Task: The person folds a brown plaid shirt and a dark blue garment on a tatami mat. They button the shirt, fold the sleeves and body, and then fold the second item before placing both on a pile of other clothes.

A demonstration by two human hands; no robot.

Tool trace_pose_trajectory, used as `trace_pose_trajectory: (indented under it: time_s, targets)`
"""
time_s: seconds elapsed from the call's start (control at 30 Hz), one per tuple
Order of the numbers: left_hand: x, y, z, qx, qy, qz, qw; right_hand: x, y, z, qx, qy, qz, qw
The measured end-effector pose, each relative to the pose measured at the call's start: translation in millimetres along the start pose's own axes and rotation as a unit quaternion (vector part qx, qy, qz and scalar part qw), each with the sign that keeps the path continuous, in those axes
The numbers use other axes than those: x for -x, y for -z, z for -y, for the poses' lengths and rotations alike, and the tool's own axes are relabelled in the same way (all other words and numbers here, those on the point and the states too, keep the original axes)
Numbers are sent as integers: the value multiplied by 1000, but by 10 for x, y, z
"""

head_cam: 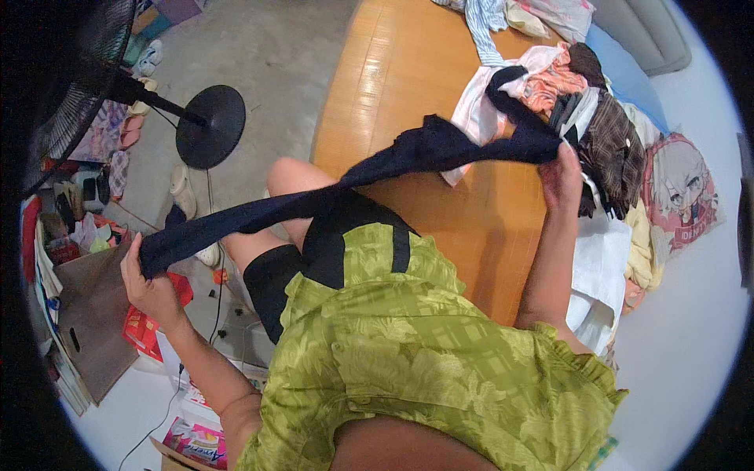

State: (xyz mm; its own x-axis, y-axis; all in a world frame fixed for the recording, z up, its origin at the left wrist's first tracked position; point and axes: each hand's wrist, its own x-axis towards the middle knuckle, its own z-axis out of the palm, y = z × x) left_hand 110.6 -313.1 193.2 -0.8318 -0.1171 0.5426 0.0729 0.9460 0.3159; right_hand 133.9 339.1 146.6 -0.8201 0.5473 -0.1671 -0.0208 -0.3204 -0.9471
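A long dark navy garment (406, 154) stretches across my lap between my two hands, twisted at its middle. My left hand (150, 288) grips its narrow end, out over the floor side. At the other end, my right hand (561, 179) holds the cloth beside a heap of clothes. From there a narrow dark strip bends back over a pale pink garment (476, 106). Whether the navy piece is trousers or tights I cannot tell. Nearest my right hand lie a brown plaid garment (612, 144) and an orange patterned cloth (551, 88).
I sit on a bed with a tan mat (377, 88). A black pedestal fan (210, 126) stands on the concrete floor (283, 65). Left of me are a cardboard box (100, 312), a red bag (141, 332) and cables. A white cloth (596, 259) lies near my right arm.
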Motion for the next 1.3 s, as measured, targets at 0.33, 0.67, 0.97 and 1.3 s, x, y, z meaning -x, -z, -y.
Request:
trace_pose_trajectory:
  time_s: [0.33, 0.67, 0.97, 1.3]
  targets:
    - [473, -94, 590, 24, 135, 195, 971, 742, 320, -165, -154, -49, 24, 986]
    - [-395, -194, 187, 434, 226, 155, 858, 953, -565, 285, 32, -59, 137, 988]
    - [273, -1662, -1820, 585, 388, 613, 364, 895, -284, -135, -47, -185, 49, 980]
    - [-173, -1420, -1318, 584, 251, 657, 406, 715, -309, 273, 5, -196, 78, 978]
